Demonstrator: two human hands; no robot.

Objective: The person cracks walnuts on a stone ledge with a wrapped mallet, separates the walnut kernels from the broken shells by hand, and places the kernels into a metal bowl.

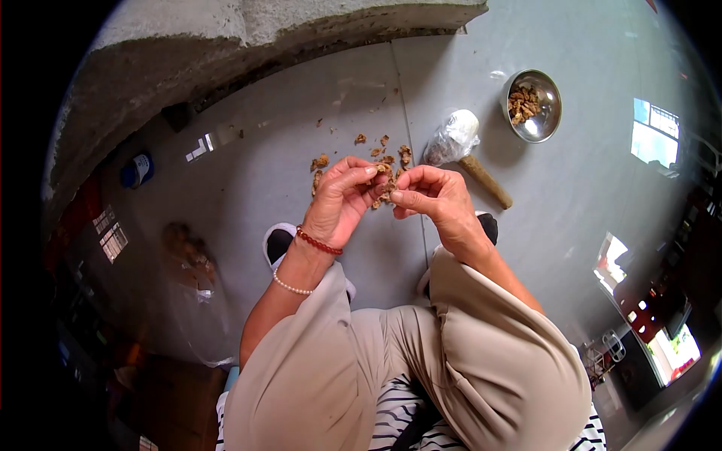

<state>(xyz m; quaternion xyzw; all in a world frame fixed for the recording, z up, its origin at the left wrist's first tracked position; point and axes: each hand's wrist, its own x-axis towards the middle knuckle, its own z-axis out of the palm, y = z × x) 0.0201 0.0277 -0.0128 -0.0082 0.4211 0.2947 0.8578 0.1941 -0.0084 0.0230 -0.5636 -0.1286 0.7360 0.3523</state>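
My left hand (pixel 342 197), with a red bead bracelet and a pearl bracelet at the wrist, pinches a piece of walnut (pixel 382 169) between thumb and fingers. Close against it, my right hand (pixel 442 201) has its thumb and forefinger pinched at the same walnut. Its lower part is partly hidden by my fingers. Broken walnut shell (pixel 321 161) lies scattered on the floor just beyond both hands. Right of the shell rests a hammer (pixel 485 182), its head wrapped in clear plastic and its wooden handle angled toward my right foot.
A steel bowl (pixel 554 113) with walnut kernels (pixel 523 104) stands on the grey floor at upper right. To the left are a clear plastic bag (pixel 197 308) with brown contents and a blue container (pixel 137 171). A rough concrete block (pixel 301 26) borders the far side.
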